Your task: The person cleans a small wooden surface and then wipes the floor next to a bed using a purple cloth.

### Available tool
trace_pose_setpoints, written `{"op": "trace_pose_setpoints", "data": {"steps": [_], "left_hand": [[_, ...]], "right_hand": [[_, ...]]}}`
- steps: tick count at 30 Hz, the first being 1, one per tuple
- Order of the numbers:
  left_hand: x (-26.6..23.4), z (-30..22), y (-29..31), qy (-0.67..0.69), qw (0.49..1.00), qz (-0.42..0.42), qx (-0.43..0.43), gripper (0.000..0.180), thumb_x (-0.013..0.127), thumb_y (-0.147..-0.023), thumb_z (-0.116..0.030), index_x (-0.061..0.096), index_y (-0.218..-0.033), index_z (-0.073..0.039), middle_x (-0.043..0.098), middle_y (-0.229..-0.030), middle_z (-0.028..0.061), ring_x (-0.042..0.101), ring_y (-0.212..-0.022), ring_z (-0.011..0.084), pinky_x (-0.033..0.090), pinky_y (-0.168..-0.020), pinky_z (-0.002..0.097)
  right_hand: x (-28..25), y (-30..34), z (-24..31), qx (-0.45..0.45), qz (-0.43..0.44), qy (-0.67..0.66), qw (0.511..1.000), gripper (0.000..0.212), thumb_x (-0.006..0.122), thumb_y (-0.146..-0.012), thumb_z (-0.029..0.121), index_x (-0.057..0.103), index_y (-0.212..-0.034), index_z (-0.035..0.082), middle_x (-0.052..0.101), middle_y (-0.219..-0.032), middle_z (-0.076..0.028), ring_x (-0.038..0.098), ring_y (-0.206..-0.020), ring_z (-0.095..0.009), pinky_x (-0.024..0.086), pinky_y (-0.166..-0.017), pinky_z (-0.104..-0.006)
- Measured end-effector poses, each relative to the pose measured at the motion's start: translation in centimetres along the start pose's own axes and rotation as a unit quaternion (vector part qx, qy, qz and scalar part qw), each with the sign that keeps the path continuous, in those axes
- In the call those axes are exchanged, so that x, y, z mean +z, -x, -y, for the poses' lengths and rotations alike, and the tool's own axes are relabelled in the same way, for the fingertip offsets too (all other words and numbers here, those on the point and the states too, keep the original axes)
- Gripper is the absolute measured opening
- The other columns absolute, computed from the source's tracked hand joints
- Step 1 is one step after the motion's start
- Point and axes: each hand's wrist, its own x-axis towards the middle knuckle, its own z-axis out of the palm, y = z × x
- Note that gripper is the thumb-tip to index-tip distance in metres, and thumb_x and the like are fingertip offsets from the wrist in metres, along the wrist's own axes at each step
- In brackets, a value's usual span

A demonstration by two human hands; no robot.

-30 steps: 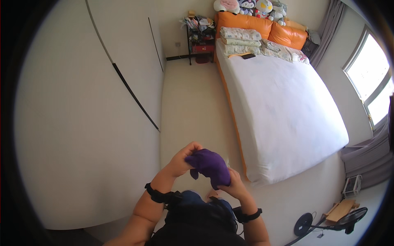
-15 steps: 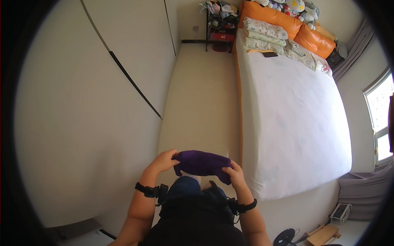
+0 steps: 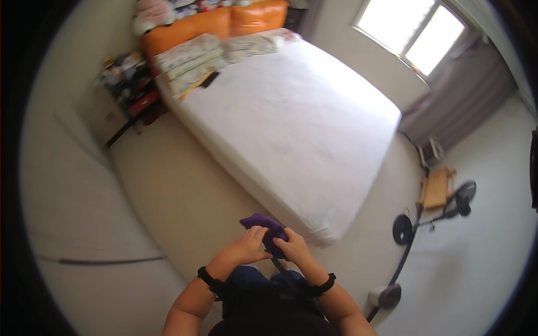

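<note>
Turned further toward the window [image 3: 414, 31]; drew left hand [image 3: 246, 246] and right hand [image 3: 295, 248] close together, from well apart half a second earlier. Pinched the purple cloth [image 3: 259, 220] with both, bunched now instead of stretched, low before the body near the foot corner of the bed [image 3: 286, 151]. Left it more compact, apparently easier to handle as one bundle

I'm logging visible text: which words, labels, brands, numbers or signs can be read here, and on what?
None can be read.
Purple cloth, in the left hand and right hand: no lettering visible.
Cluttered rack by the bed: too blurred.
Dark flat object: too small.
</note>
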Motion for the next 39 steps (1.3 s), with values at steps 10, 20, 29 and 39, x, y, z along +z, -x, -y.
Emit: {"op": "trace_pose_setpoints", "data": {"steps": [10, 20, 29, 39], "left_hand": [[12.9, -13.9, -10.2, 0.06, 0.94, 0.255, 0.219, 0.068, 0.078, -0.064, -0.019, 0.044, -0.121, -0.002, 0.048, -0.119, 0.0178, 0.047, -0.112, 0.0337, 0.039, -0.094, 0.0392], [28.1, -24.5, -17.4, 0.342, 0.858, 0.382, -0.025, 0.038, 0.059, -0.082, -0.008, 0.05, -0.118, -0.001, 0.06, -0.083, 0.0015, 0.056, -0.079, 0.0115, 0.045, -0.075, 0.0278], [34.7, -33.5, -24.2, 0.358, 0.894, 0.249, -0.106, 0.06, 0.042, -0.091, -0.053, 0.063, -0.098, 0.003, 0.066, -0.084, 0.008, 0.063, -0.073, 0.0134, 0.049, -0.061, 0.0249], [42.2, -36.2, -40.2, 0.412, 0.801, 0.419, -0.117, 0.044, 0.054, -0.09, -0.037, 0.06, -0.105, 0.003, 0.064, -0.099, 0.0094, 0.058, -0.092, 0.0164, 0.045, -0.084, 0.0304]], "right_hand": [[-11.9, 13.0, -12.1, 0.043, -0.213, -0.386, 0.897, 0.031, 0.062, -0.082, 0.019, 0.057, -0.105, -0.001, 0.061, -0.09, -0.006, 0.057, -0.08, -0.012, 0.047, -0.07, -0.0261], [-26.9, 22.5, -20.0, -0.095, -0.207, -0.428, 0.874, 0.056, 0.054, -0.089, 0.015, 0.028, -0.135, -0.002, 0.051, -0.119, -0.014, 0.052, -0.106, -0.017, 0.041, -0.092, -0.0302], [-36.2, 23.5, -26.9, -0.097, -0.369, -0.401, 0.832, 0.054, 0.056, -0.087, 0.016, 0.032, -0.134, 0.002, 0.048, -0.126, -0.017, 0.052, -0.104, -0.019, 0.044, -0.087, -0.0321], [-48.3, 13.4, -31.9, -0.011, -0.375, -0.28, 0.883, 0.068, 0.068, -0.08, 0.031, 0.036, -0.131, -0.002, 0.05, -0.121, -0.015, 0.049, -0.112, -0.023, 0.041, -0.093, -0.0354]]}}
